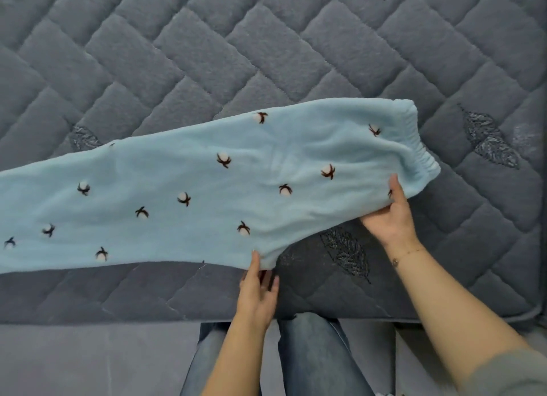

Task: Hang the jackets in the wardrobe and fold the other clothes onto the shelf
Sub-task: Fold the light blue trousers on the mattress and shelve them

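We pinch the trousers mid-frame with left hand and right hand; folding barely begun.

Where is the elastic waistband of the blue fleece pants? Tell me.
In the head view, the waistband lies right of centre on the grey quilted bed, just above the right hand.

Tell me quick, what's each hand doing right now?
Left hand: pinching the crotch corner of the light blue fleece pajama pants.
Right hand: gripping the pants' edge near the waistband.

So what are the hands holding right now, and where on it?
Light blue fleece trousers: right hand pinches the edge below the elastic waistband, left hand pinches the crotch corner.
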`<state>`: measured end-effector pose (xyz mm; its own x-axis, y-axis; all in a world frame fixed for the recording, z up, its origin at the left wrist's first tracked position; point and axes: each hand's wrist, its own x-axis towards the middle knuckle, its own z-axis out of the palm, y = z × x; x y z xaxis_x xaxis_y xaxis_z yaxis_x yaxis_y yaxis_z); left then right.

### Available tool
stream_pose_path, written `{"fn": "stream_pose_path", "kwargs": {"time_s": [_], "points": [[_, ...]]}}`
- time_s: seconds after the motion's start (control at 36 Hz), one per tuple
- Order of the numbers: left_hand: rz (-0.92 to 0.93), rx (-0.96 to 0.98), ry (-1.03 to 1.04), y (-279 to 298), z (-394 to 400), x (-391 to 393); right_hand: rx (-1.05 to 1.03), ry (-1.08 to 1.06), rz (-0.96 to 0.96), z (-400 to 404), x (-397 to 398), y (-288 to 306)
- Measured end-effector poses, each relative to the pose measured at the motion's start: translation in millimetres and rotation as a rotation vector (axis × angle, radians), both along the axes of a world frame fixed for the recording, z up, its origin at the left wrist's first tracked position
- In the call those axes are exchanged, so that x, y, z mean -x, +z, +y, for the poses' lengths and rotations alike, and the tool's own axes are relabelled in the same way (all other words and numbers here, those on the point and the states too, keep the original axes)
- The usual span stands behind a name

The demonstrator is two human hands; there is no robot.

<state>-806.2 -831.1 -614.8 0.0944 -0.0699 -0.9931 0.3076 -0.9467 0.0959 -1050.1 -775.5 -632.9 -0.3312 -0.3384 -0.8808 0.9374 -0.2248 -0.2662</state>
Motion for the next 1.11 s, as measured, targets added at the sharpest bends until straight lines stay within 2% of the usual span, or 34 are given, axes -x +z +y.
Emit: {"fn": "stream_pose_path", "kwargs": {"time_s": [0.06, 0.14, 0.22, 0.33, 0.39, 0.44, 0.56, 0.64, 0.78, 0.89, 0.94, 1.0, 1.06, 1.11], "points": [[0.084, 0.000, 0.033, 4, -9, 3, -0.012, -0.002, -0.011, -4, 4, 2], [0.022, 0.029, 0.027, 13, -21, 9, -0.048, 0.019, 0.007, -9, 4, 7], [-0.051, 0.213, -0.008, 26, -40, 16, -0.040, -0.015, 0.026, -11, 1, 16], [0.005, 0.506, 0.007, 39, -82, 33, 0.072, -0.047, 0.058, -14, -7, 32], [0.022, 0.577, -0.044, 37, -106, 41, 0.103, -0.038, 0.093, -18, -11, 38], [0.016, 0.585, -0.158, 27, -124, 42, 0.114, -0.016, 0.161, -26, -14, 45], [0.087, 0.475, -0.438, 3, -138, 23, 0.087, 0.087, 0.362, -52, -27, 60], [0.237, 0.365, -0.430, -3, -151, 1, 0.000, 0.179, 0.550, -81, -54, 74], [0.460, 0.255, -0.325, 0, -166, -39, -0.095, 0.510, 0.863, -132, -132, 89], [0.542, 0.165, -0.218, 1, -184, -78, -0.006, 0.797, 1.013, -166, -212, 86], [0.586, 0.175, -0.187, 0, -198, -106, -0.052, 1.062, 1.185, -179, -242, 74], [0.598, 0.200, -0.178, -4, -214, -135, -0.137, 1.500, 1.361, -186, -262, 57], [0.608, 0.187, -0.183, -8, -229, -160, -0.191, 1.855, 1.432, -186, -275, 42], [0.637, 0.222, -0.292, -9, -241, -176, -0.193, 1.902, 1.432, -183, -283, 38]]}}
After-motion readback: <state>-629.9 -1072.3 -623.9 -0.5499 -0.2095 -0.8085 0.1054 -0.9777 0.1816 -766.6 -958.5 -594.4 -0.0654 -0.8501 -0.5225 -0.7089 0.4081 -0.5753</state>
